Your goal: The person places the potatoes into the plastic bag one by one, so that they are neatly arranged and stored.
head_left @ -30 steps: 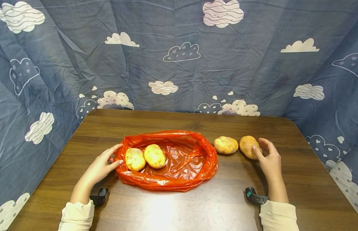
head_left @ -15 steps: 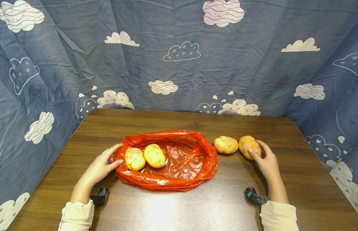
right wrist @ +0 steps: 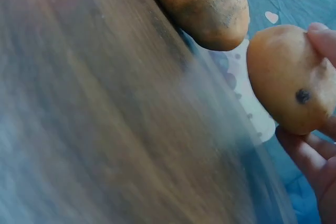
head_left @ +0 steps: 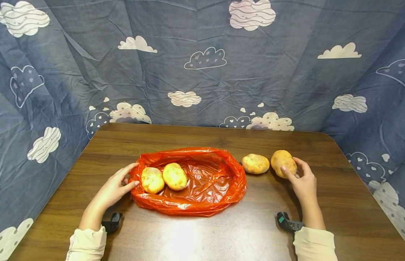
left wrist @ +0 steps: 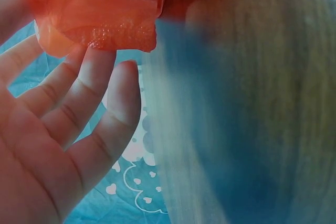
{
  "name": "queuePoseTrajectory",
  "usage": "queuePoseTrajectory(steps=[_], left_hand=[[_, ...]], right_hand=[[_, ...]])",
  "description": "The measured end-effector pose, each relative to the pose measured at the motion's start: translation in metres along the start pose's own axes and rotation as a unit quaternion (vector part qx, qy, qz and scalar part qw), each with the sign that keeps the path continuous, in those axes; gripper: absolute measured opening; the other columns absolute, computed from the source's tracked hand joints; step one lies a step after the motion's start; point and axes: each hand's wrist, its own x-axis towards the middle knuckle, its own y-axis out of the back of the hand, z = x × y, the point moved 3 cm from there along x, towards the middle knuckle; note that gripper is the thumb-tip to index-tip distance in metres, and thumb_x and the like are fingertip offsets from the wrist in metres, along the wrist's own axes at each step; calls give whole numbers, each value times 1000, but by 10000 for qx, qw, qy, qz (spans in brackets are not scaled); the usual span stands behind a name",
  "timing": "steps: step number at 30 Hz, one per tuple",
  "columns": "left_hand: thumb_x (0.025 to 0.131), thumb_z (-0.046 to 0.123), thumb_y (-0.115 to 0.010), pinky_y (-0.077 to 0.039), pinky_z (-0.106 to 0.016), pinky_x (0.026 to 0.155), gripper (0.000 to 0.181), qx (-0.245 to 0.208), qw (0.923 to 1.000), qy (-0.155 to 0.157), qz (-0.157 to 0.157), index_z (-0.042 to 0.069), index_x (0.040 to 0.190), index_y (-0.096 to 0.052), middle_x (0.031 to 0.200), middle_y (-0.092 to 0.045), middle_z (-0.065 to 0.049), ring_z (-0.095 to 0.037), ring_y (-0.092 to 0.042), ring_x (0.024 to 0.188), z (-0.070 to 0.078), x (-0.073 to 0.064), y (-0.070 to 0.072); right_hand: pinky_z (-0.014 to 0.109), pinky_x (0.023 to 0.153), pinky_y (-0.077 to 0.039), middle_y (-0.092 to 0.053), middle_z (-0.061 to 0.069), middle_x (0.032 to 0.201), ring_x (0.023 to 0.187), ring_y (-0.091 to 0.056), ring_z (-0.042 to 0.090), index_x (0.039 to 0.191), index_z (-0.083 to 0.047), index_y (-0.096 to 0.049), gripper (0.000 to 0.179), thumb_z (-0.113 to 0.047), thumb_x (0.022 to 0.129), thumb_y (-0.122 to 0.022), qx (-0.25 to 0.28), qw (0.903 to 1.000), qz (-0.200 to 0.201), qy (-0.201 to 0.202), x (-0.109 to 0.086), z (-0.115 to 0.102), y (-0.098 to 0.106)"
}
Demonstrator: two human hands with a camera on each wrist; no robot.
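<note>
A red plastic bag [head_left: 202, 208] lies opened wide on the table, holding two potatoes, a left one [head_left: 152, 180] and a right one [head_left: 174, 176]. At its left end, my left hand [head_left: 112, 185] touches the rim with loosely extended fingers [left wrist: 97, 87]; the left wrist view shows the bag's edge [left wrist: 113, 19] against the fingertips. My right hand [head_left: 305, 183] grips a potato [head_left: 282, 163] between thumb and fingers, to the right of the bag. In the right wrist view, that potato [right wrist: 286, 80] shows a dark spot. Another potato [head_left: 255, 164] rests between bag and hand.
The brown wooden table [head_left: 202, 239] has its far edge against a blue curtain [head_left: 202, 83] printed with clouds. Each wrist wears a black strap, the left strap [head_left: 112, 222] and the right strap [head_left: 288, 222].
My right hand has moved slightly left onto the potato and closed its grip; the potato has turned and shifted up a little in the head view. Left hand and bag have stayed put.
</note>
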Motion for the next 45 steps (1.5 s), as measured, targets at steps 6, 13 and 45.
queuePoseTrajectory(steps=[6,13,45], left_hand=[[85,17,-63,-41,-32,63,53,-23,10000,40,-27,7,132,-40,114,-46,-17,-19,-46,76,0,0,0],[85,18,-63,-41,-32,63,54,-29,10000,80,-53,8,133,-40,116,-46,-16,-20,-46,76,-1,0,0],[84,17,-64,-39,-29,61,54,-10,10000,12,-15,8,132,-41,112,-46,-14,-19,-44,74,-2,1,0]], right_hand=[[10,72,-41,-56,13,109,90,-53,8,119,-2,-54,50,-12,75,-74,40,9995,145,264,0,-13,-4],[9,70,-42,-55,14,110,92,-52,4,116,3,-54,48,-5,73,-73,491,9965,127,658,-4,-34,-10],[17,75,-45,-54,16,112,94,-55,9,115,12,-50,55,20,64,-69,1797,9596,-828,2000,-38,-115,-54]])
